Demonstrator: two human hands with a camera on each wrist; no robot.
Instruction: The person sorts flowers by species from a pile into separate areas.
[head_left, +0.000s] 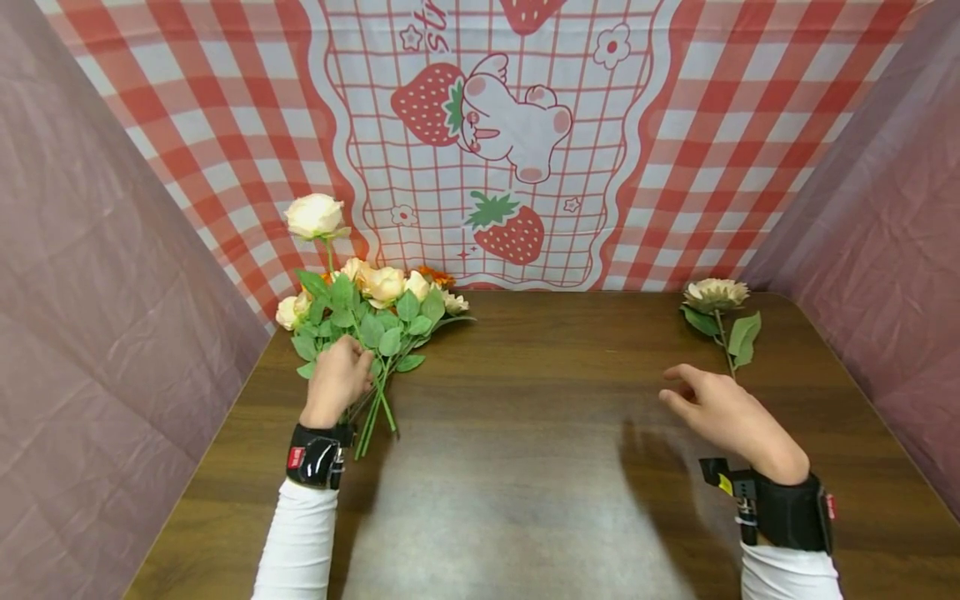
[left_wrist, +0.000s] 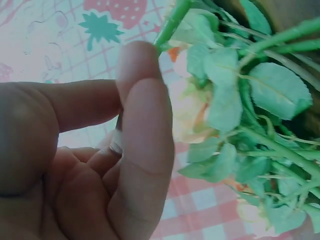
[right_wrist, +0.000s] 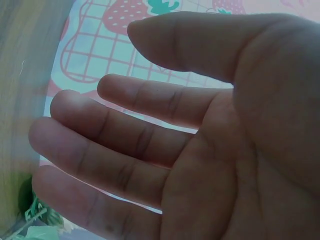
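My left hand (head_left: 339,382) pinches a green stem (left_wrist: 172,24) between thumb and index finger. A cream-white rose (head_left: 315,217) rises above the other flowers in line with that hand. Beside and behind the hand lies a bunch of artificial flowers (head_left: 384,285), with peach roses, orange blooms and green leaves, its bare stems crossing toward me. My right hand (head_left: 738,423) hovers over the right side of the table, fingers loosely extended and nothing in them. Just beyond it lies a single cream flower (head_left: 716,295) with green leaves, its lower stem hidden behind the hand.
The brown wooden table (head_left: 510,467) stretches between the hands. A red-checked cloth (head_left: 720,150) with strawberry prints hangs behind its far edge. Pinkish drapes (head_left: 112,333) close off the left and right sides.
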